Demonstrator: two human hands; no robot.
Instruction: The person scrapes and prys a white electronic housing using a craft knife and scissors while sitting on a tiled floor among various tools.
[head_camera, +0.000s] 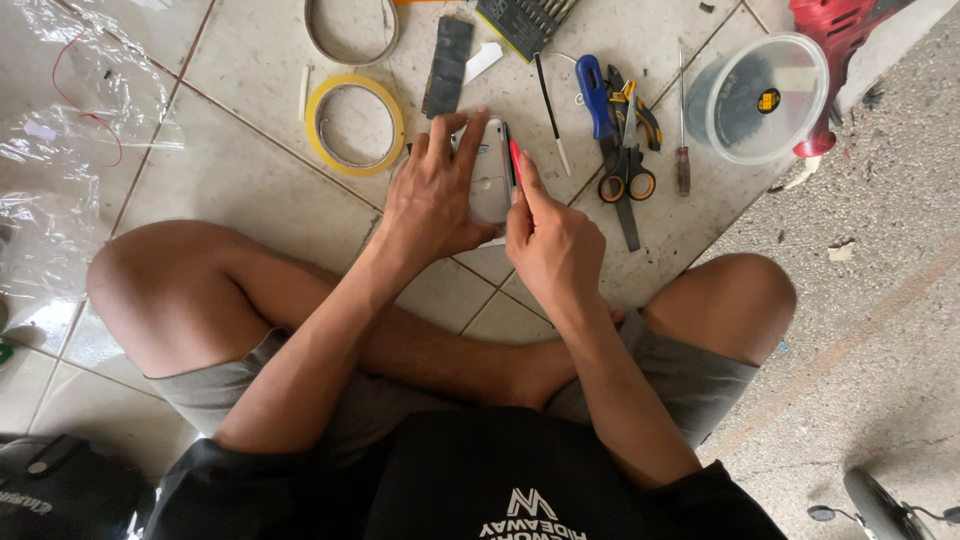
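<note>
Head view looks down on a person sitting cross-legged on a tiled floor (250, 170), where the tiles meet rough concrete on the right. One crumpled clear plastic sheet (60, 130) lies along the left edge. One round clear plastic tub (765, 95) sits near the far right corner of the tiles, touching one red power tool (835, 40). Two tape rolls lie at the far edge: one yellow roll (355, 125) and one grey roll (350, 30) beyond it. One black flat bar (447, 65) lies beside them, with one case of drill bits (525, 20) further right. Next come one blue-handled pliers (592, 95), one pair of scissors (625, 185) and one slim screwdriver (682, 120).

A small white device (490, 180) sits on the floor between the knees, directly under both hands. The left hand (435, 195) is spread over its left side, fingers curled on its far end, pressing it down. The right hand (550, 240) pinches a thin red-tipped tool (513, 160) against the device's right edge.
</note>
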